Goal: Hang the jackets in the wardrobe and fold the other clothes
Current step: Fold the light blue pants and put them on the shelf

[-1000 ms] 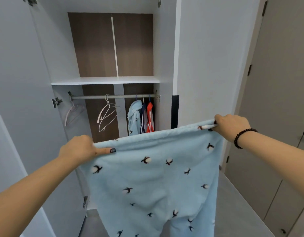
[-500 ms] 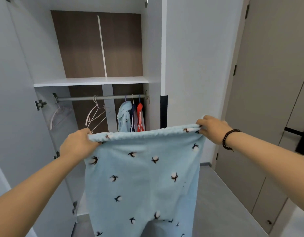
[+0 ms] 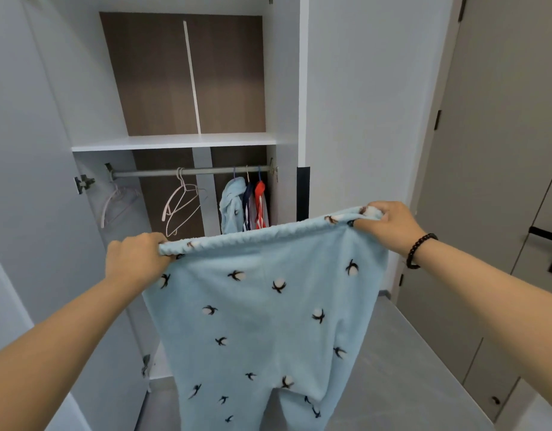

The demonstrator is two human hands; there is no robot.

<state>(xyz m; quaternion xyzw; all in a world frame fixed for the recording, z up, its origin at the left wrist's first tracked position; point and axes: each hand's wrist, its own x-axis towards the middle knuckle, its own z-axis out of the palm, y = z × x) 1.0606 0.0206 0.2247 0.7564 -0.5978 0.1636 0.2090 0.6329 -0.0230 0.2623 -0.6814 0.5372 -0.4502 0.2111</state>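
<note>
A: Pyjama trousers (image 3: 262, 321), pale blue fleece with a cotton-boll print, hang in front of us by the waistband; our left hand (image 3: 134, 259) has its fingers curled round the left end, our right hand (image 3: 389, 222) pinches the right end; the band runs taut between them and tilts up toward the right.

B: And the legs drop straight below our fists, out of view at the bottom; we judge that's the risk; fleece is slack, so if we fold in mid-air the legs may twist or trail on the floor (image 3: 402, 368).

A: Agreed; a loose pinch on the right could also let that corner slip.

B: Beyond them, the wardrobe (image 3: 175, 141) stands open; jackets (image 3: 246, 203) already hang at the right of the rail (image 3: 190, 172), with empty hangers (image 3: 181, 203) to their left.
</note>
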